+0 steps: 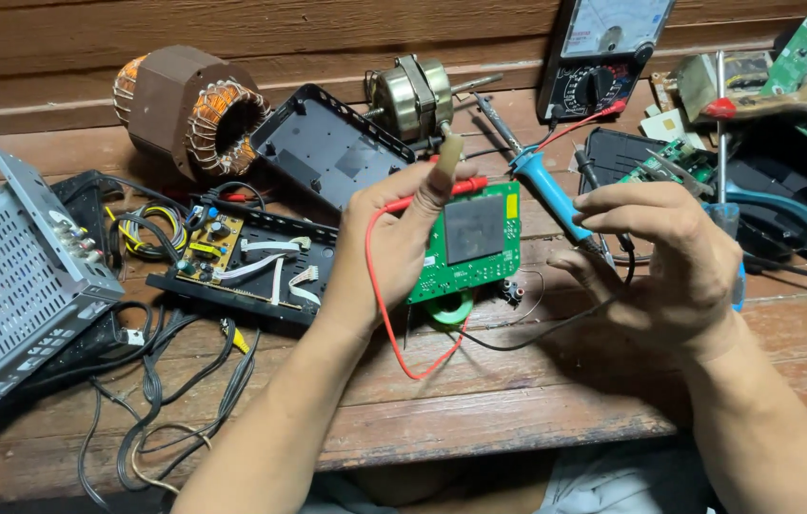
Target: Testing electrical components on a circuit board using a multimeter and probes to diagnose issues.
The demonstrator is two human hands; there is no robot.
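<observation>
Left hand (394, 243) pinches the red probe (442, 190); right hand (660, 257), at three o'clock, pinches the black probe (599, 243) over a green circuit board (475, 252), likely light, stiff, fragile, best gripped by its edges.

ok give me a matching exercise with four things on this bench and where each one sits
Things:
1. red probe
2. analog multimeter
3. grey perforated metal case
4. green circuit board

Places:
A. far left edge of the bench
B. between the two hands, flat on the wood
C. back of the bench, leaning on the wall
D. held in the left hand

Pairs: 1-D, 2-C, 3-A, 4-B
</observation>
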